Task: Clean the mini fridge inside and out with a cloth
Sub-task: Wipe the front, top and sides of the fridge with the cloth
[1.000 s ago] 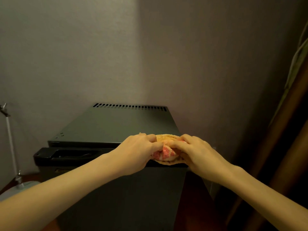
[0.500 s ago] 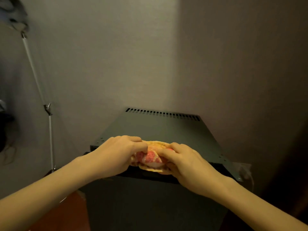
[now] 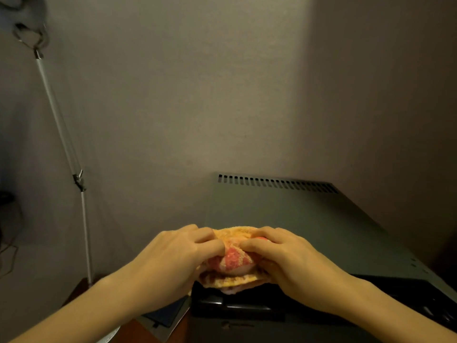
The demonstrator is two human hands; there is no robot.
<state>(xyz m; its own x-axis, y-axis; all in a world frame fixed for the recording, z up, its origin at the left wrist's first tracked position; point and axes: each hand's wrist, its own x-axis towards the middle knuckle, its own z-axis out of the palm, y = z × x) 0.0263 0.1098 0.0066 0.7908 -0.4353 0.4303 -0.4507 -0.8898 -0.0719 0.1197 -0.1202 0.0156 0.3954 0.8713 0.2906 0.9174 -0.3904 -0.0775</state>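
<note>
Right now your hands meet low in the view, over the front edge of the fridge [image 3: 296, 219]. Your left hand [image 3: 173, 258] and right hand [image 3: 291, 258] each have a narrow grip, with the fingers curled into the cloth [image 3: 235, 261]. It is an orange and red towel bunched into a wad between them, and your fingertips nearly meet on top of it. Its lower folds hang just above the black lip [image 3: 247, 303] at the front; whether they touch it, you cannot tell from this angle.

You seem to be shaping the cloth before a wipe. Fold it into a flat pad, not a ball, so that one broad face meets the metal. Tuck the loose edges under so they do not drag. Then let one hand take the pad and leave the other free to steady the cabinet. Starting at the far edge and pulling toward you in overlapping passes would probably suit the top best. The door looks closed, so the inside likely remains to be done.

Beyond your hands the top runs back as a plain dark grey sheet, with small screw heads along its right edge. A row of vents [image 3: 277, 181] crosses the rear edge; go lightly there so lint does not catch. Behind it stands a bare wall [image 3: 197, 95], lit in the middle and shadowed to the right. At the left a thin white pole [image 3: 61, 134] rises from the reddish floor [image 3: 74, 293].
</note>
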